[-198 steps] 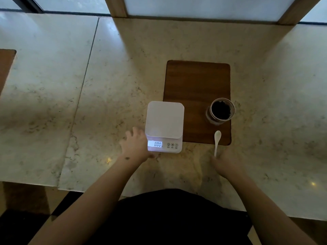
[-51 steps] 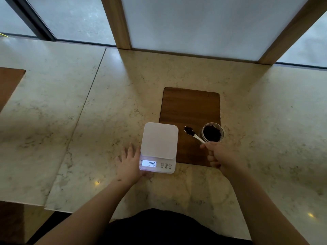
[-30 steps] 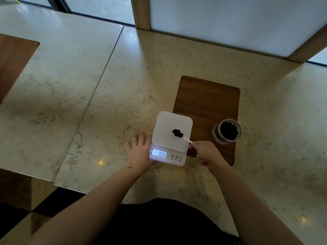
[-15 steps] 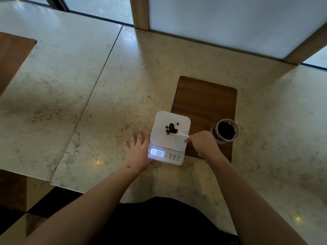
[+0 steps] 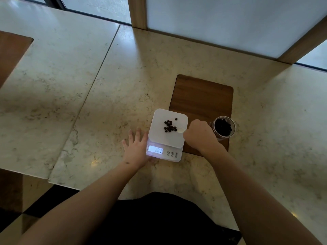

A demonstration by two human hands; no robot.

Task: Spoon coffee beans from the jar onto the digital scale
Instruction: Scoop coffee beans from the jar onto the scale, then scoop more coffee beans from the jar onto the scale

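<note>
A white digital scale (image 5: 160, 138) sits on the marble counter with its lit display (image 5: 155, 149) facing me. Several dark coffee beans (image 5: 169, 126) lie scattered on its platform. My right hand (image 5: 200, 137) is shut on a white spoon (image 5: 181, 130), whose bowl rests low over the platform's right side, just right of the beans. My left hand (image 5: 137, 150) lies flat and open on the counter, touching the scale's left front corner. An open glass jar (image 5: 223, 128) of beans stands to the right of my right hand.
A brown wooden board (image 5: 201, 101) lies behind the scale, with the jar on its near right corner. Another brown board (image 5: 10, 52) shows at the far left. A seam (image 5: 95, 76) splits the counter. Wooden posts and frosted panels back the counter.
The spoon has tipped its beans onto the scale; they now lie spread on the platform. The display reading has risen. My left hand stayed by the scale.
</note>
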